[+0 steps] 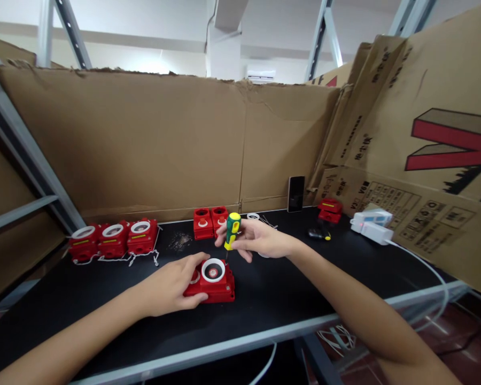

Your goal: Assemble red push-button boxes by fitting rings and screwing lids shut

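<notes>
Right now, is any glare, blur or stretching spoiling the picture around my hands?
Head view: glare on the far wall, well above your left hand and right hand, both fairly sharp; head view: stretching toward the edges, as on the printed cardboard; head view: tip of the screwdriver too small to make out at the held red unit.

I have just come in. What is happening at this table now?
A person's left hand grips a red unit lying on the black tabletop. The right hand holds a green-and-yellow screwdriver pointing down at the unit's far right corner; whether the tip touches is unclear. Three similar red units stand in a row to the left.
</notes>
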The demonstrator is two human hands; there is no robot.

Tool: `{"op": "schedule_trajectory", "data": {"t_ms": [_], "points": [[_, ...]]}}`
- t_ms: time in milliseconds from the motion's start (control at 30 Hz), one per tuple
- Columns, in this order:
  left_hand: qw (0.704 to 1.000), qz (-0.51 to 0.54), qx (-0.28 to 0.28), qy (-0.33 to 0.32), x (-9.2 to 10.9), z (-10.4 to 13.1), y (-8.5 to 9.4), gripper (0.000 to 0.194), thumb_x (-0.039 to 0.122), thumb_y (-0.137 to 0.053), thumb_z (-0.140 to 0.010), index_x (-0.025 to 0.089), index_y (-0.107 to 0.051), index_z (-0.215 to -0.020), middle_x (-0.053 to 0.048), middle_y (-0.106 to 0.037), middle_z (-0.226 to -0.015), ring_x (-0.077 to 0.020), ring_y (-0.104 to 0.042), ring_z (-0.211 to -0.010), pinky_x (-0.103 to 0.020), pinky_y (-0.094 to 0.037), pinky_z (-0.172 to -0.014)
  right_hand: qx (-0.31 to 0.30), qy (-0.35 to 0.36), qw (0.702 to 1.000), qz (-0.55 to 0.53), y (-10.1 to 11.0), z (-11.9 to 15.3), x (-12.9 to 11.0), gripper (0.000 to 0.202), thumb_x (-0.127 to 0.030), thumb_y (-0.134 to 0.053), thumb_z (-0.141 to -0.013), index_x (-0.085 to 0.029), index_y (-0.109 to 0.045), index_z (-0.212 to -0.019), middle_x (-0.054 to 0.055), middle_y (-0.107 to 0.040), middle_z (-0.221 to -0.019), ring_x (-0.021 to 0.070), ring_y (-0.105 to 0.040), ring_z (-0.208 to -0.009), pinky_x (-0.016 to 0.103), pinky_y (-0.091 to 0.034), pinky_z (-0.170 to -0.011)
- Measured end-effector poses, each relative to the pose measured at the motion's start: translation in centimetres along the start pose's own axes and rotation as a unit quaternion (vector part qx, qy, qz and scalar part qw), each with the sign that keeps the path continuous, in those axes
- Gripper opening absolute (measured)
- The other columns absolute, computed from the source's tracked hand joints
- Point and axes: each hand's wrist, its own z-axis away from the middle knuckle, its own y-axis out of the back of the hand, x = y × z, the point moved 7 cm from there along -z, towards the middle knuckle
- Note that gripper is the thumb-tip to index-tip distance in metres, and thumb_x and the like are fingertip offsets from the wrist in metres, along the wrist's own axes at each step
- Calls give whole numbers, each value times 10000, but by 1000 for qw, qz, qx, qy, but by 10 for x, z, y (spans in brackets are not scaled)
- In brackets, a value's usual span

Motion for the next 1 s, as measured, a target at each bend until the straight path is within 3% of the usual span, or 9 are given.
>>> {"op": "schedule_trajectory", "data": {"t_ms": [67,200,267,367,433,600,667,867,1000], "points": [[1000,-2,-3,0,0,0,0,721,508,-718,-1050,197,-451,-1644,-226,-741,-1561,-390,-812,-1341,-533,-647,-1192,20,-10,1000,6,2,-1,2,417,-425,-966,-940,-182,-693,-1140,84,-863,-1129,76,-672,-595,250,-560,-586],[1000,-5,-4,0,-1,1,0,746,511,-718,-1049,185,-428,-1653,-240,-742,-1553,-392,-818,-1322,-540,-662,-1168,147,-15,989,13,11,-4,9,660,-324,-1164,-616,-223,-644,-1010,-24,-788,-850,135,-714,-695,225,-560,-561],[1000,-7,0,-3,-1,2,0,747,504,-717,-1048,184,-421,-1655,-242,-744,-1549,-393,-816,-1325,-538,-668,-1158,137,-12,991,-1,10,-4,9,680,-331,-1155,-638,-227,-645,-1076,-9,-813,-930,123,-691,-671,221,-531,-514],[1000,-3,10,-12,0,2,1,729,498,-709,-1052,195,-427,-1652,-234,-748,-1550,-390,-815,-1330,-527,-673,-1151,44,3,999,-20,2,-3,2,505,-401,-1013,-873,-199,-671,-1185,88,-864,-1211,54,-618,-554,235,-518,-501],[1000,1,12,-13,1,1,2,722,497,-707,-1052,198,-433,-1649,-231,-751,-1548,-388,-817,-1328,-524,-674,-1148,20,3,1000,-18,0,-3,0,412,-403,-950,-936,-179,-697,-1171,111,-873,-1219,48,-619,-541,245,-543,-532],[1000,5,7,-8,2,0,2,727,479,-721,-1045,205,-424,-1649,-228,-741,-1562,-387,-808,-1349,-523,-666,-1166,165,-11,986,-2,8,-8,12,641,-334,-1134,-636,-209,-674,-1064,29,-840,-960,145,-722,-722,219,-537,-505],[1000,3,3,-9,2,0,2,729,478,-715,-1051,203,-408,-1653,-227,-743,-1555,-383,-808,-1348,-521,-665,-1168,180,-13,984,-2,6,-9,16,696,-364,-1155,-601,-224,-645,-1053,7,-812,-923,146,-707,-710,210,-505,-468],[1000,-4,6,-17,2,1,1,724,510,-683,-1080,188,-401,-1665,-246,-733,-1561,-394,-804,-1351,-543,-663,-1170,26,49,998,-13,2,-2,-2,471,-471,-926,-994,-183,-685,-1279,129,-845,-1305,43,-589,-566,235,-500,-509],[1000,0,8,-19,1,1,0,726,515,-695,-1074,203,-403,-1661,-241,-730,-1571,-398,-800,-1364,-541,-667,-1165,-18,42,999,-15,5,0,-2,448,-497,-873,-1051,-162,-709,-1299,153,-865,-1304,59,-650,-582,273,-572,-621]]}}
